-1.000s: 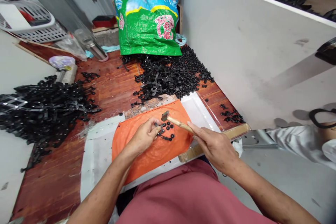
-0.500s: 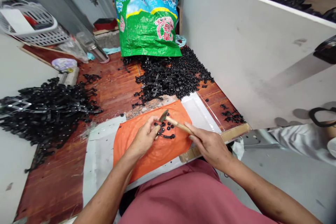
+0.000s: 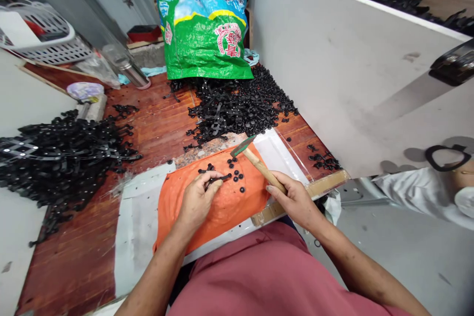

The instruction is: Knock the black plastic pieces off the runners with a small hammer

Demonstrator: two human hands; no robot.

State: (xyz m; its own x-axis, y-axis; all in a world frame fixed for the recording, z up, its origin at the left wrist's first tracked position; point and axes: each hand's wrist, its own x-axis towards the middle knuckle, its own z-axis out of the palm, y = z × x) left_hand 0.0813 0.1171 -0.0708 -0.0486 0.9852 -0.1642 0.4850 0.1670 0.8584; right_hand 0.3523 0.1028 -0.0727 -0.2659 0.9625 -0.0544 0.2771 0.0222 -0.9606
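Left hand (image 3: pixel 196 200) pinching a black strip (image 3: pixel 219 177) flat on the orange cloth (image 3: pixel 222 207), mid-bench. Right hand (image 3: pixel 292 200) gripping a hammer (image 3: pixel 255 160), head raised just far-right of the strip. Loose black buttons (image 3: pixel 237 175) beside the strip.

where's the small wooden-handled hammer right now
Head view, centre: the small wooden-handled hammer is in the right hand, head raised above the orange cloth.

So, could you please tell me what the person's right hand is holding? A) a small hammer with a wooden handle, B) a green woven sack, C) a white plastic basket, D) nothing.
A: the right hand grips the wooden handle of the small hammer, its metal head raised above the orange cloth.
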